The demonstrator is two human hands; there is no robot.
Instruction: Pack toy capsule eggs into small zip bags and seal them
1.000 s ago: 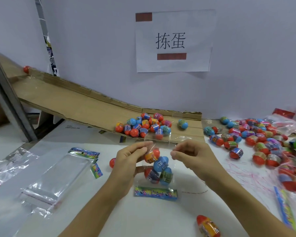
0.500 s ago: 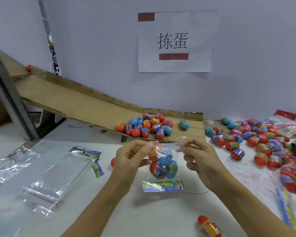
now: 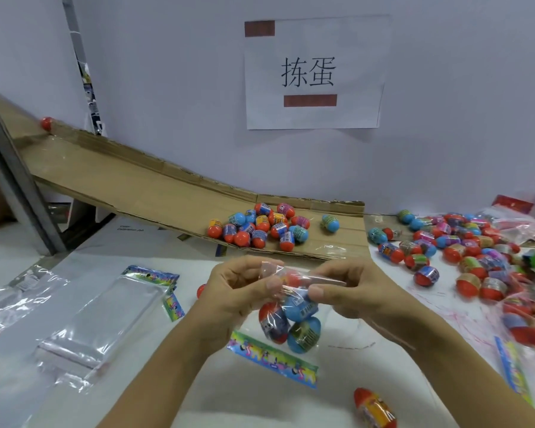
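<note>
A small clear zip bag (image 3: 291, 332) with a colourful printed strip at its bottom hangs in front of me, holding several red and blue capsule eggs. My left hand (image 3: 238, 291) pinches the left part of the bag's top edge between thumb and fingers. My right hand (image 3: 349, 288) pinches the same edge from the right, thumb on the near side. The top of the bag is folded flat between both hands. One loose egg (image 3: 374, 407) lies on the table near the front edge.
A cardboard ramp (image 3: 142, 186) slopes down from the left, with a cluster of eggs (image 3: 260, 227) at its lower end. Many more eggs (image 3: 464, 251) cover the table at the right. A stack of clear bags (image 3: 102, 322) lies at the left.
Both hands have drawn closer together along the bag's top edge and folded it flat. The bag has swung, and its printed strip now slants down to the right.
</note>
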